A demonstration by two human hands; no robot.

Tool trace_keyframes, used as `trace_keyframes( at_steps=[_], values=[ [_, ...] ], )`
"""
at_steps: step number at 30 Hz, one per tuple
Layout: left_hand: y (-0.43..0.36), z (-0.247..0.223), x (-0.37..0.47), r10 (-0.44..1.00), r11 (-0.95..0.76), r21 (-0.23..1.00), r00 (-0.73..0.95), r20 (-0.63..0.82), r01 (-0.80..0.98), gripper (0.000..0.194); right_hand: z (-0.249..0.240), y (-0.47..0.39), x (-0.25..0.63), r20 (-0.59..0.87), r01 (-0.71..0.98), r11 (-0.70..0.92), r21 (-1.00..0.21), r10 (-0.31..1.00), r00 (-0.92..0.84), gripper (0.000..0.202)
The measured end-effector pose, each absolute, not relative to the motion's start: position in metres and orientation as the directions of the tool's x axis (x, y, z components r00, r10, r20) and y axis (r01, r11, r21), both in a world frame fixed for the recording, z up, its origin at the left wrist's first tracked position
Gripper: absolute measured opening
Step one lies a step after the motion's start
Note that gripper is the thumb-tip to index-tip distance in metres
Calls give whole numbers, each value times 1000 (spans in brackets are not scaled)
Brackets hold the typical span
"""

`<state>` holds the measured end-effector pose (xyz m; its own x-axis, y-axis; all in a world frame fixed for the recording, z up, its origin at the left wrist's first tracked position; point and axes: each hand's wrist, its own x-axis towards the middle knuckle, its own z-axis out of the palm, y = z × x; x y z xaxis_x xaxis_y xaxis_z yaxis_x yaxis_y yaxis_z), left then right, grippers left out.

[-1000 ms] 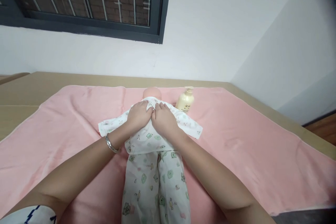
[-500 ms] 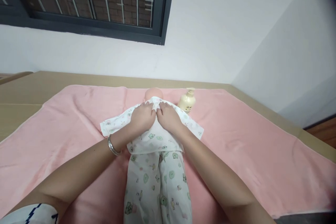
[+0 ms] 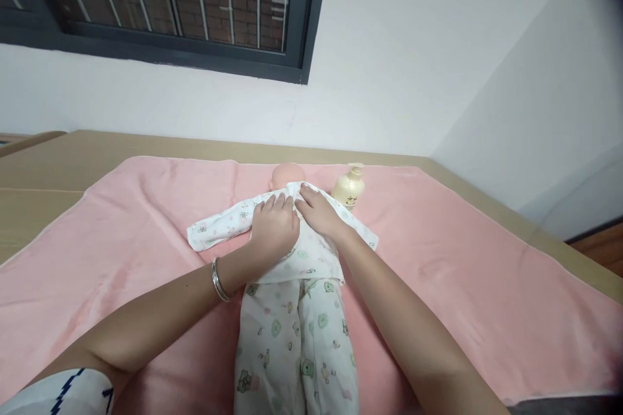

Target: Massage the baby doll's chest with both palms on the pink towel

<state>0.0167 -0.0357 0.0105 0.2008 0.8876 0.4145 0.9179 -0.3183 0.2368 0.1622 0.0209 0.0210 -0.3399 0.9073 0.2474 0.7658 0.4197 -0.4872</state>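
A baby doll lies on its back, its bare head (image 3: 287, 176) showing past the collar. It wears a white printed shirt (image 3: 311, 253) with sleeves spread to both sides, and matching white trousers (image 3: 296, 343). My left hand (image 3: 275, 225) rests on the left side of the shirt's chest, fingers lying forward and the thumb beside the middle. On the other side of the chest, my right hand (image 3: 320, 213) lies with its fingers stretched flat near the collar. Both palms face down, so the cloth under them is hidden.
A pink blanket (image 3: 467, 259) lies under the doll, over a tan surface (image 3: 121, 146). Right of the doll's head stands a cream pump bottle (image 3: 349, 187). Behind are a white wall (image 3: 370, 78) and a dark-framed barred window (image 3: 195, 52).
My left hand has slid a little toward me and right over the shirt. The fingers of my right hand have straightened out on the chest. The left sleeve shows more fully.
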Motion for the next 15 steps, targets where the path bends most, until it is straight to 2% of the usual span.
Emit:
trace_keyframes(
  at_steps=[4,7,10,12,15],
  values=[
    [-22,25,6,911,-318,299,202,360,900,40,33,8,156,281,789,463,-404,884,-374,30],
    [-6,29,-3,941,-276,338,182,286,900,37,42,-14,138,271,871,400,-284,905,-328,32],
    [6,21,-7,936,-286,350,182,300,892,33,45,-29,123,241,910,378,-171,911,-333,34],
    [9,12,-7,920,-304,374,168,356,876,32,44,-29,123,226,903,387,-188,912,-344,37],
    [9,0,-6,886,-335,421,131,444,843,37,40,-14,137,220,869,362,-336,928,-301,43]
  ],
)
